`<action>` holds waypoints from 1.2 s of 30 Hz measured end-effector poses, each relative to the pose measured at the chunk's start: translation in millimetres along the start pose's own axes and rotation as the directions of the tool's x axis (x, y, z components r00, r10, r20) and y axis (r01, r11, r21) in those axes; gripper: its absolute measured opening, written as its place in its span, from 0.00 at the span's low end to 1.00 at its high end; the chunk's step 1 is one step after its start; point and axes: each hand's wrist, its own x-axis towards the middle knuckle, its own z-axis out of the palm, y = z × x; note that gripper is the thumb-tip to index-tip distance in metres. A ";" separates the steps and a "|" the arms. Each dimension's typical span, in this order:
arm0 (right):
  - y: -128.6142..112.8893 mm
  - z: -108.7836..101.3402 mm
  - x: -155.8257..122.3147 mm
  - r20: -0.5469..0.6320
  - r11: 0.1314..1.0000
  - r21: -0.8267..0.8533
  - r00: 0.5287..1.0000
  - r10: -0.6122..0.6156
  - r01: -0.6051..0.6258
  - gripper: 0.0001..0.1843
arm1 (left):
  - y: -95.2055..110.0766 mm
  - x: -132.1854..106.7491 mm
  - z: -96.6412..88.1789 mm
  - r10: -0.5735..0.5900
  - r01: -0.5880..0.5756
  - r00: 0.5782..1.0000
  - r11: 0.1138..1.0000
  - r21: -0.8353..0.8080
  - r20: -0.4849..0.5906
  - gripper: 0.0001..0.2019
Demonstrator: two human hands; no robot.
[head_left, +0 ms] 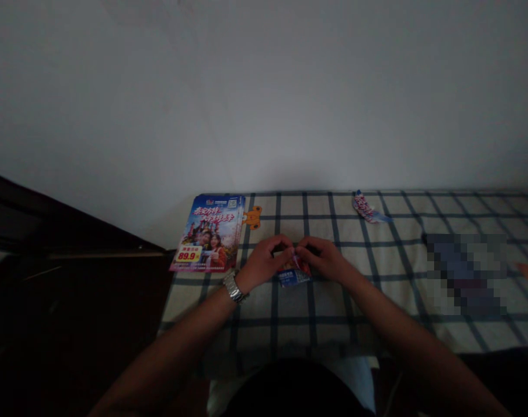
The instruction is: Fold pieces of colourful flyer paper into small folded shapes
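Between my two hands is a small printed paper flyer, red above and blue below, with a code square at its lower right. My left hand, with a metal watch on the wrist, pinches its upper edge with thumb and forefinger. From the other side my right hand pinches the same edge, its fingertips meeting the left ones. The flyer looks folded or partly bent, but its far side is hidden by my fingers. To the left lies a stack of similar colourful flyers.
A checked cloth covers the table, which meets a plain wall. An orange bear-shaped piece lies beside the stack. A folded paper shape sits at the back right. A blurred-out dark object is at right.
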 end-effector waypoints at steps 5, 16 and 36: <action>-0.8 -2.0 0.3 0.015 1.000 -0.004 1.000 0.001 -0.001 0.21 | -2.0 -0.2 -0.5 -0.011 0.011 1.000 1.000 0.010 0.019 0.11; 4.2 -5.8 0.6 0.025 0.999 0.015 0.999 0.047 -0.047 0.24 | 1.3 0.4 -4.1 -0.015 0.014 1.000 1.000 0.026 0.006 0.12; 3.1 -3.8 1.5 -0.015 0.999 0.002 0.999 0.038 -0.038 0.17 | -1.4 0.2 -4.3 -0.024 0.023 1.000 0.998 0.056 0.016 0.13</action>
